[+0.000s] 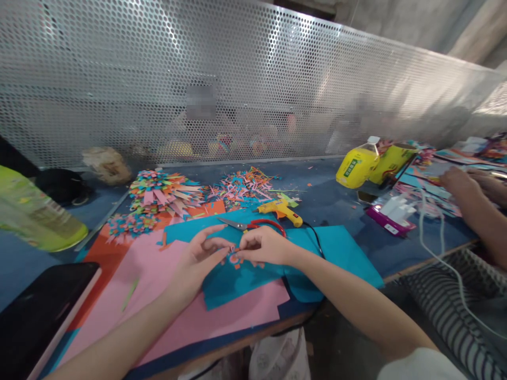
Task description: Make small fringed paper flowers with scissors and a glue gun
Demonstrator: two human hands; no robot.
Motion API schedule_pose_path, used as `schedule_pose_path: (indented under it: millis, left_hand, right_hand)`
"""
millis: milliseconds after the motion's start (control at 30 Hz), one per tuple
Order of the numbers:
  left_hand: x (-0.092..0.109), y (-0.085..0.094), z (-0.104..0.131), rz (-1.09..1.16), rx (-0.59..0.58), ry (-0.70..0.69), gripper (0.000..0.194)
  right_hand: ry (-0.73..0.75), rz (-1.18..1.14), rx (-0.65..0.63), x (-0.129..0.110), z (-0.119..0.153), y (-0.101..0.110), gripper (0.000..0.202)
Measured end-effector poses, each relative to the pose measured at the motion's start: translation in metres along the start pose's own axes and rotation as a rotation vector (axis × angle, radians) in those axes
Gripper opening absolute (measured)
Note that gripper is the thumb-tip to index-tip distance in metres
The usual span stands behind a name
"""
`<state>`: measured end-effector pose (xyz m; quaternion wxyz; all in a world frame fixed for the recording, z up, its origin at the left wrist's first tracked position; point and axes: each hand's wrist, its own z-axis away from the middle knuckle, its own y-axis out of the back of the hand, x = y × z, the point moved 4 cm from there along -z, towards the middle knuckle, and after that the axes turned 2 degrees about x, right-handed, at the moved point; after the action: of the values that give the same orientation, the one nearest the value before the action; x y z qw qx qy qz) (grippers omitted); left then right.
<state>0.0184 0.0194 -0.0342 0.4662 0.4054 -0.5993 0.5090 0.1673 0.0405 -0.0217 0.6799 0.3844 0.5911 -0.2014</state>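
Between my hands is a small paper piece in pink, orange and blue, pinched from both sides above a blue sheet. My left hand grips its left side with thumb and forefinger. From the right, my right hand holds it, fingers curled. Just beyond my hands lie open scissors with red handles, partly hidden by my right hand. A yellow glue gun rests behind them, its black cord running right. Under my left forearm are pink sheets over orange ones.
Fringed paper flowers and cut scraps lie behind. A black phone-like device and green bottle are left. At right are a yellow bottle, purple box, white cable and another person's hands. Perforated metal stands behind.
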Motion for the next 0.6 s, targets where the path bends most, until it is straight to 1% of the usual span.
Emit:
schedule_pose_path:
  millis: [100,200,300,433,600]
  left_hand:
    - [-0.002,-0.0006,-0.0003,0.015,0.01,0.047,0.04]
    - [-0.0018,-0.0032,0.0005,0.0,-0.008,0.07,0.04]
    - [0.0014,-0.0058,0.0021,-0.04,-0.021,0.054,0.038]
    - [0.0058,-0.0069,0.0037,-0.095,-0.004,0.024,0.038]
    - [0.0036,-0.0046,0.0025,-0.132,-0.011,0.007,0.039]
  right_hand:
    - [0.001,-0.004,-0.003,-0.0022,0.0004,-0.0002,0.026]
    - [-0.023,0.001,0.0,-0.0032,0.0006,-0.0001,0.027]
    - [-0.03,0.01,-0.004,-0.0019,0.0002,-0.0003,0.029]
    - [-0.028,0.031,-0.003,0.0016,-0.0006,-0.0004,0.031]
    - [-0.013,0.054,0.003,0.0019,-0.0006,-0.0009,0.028]
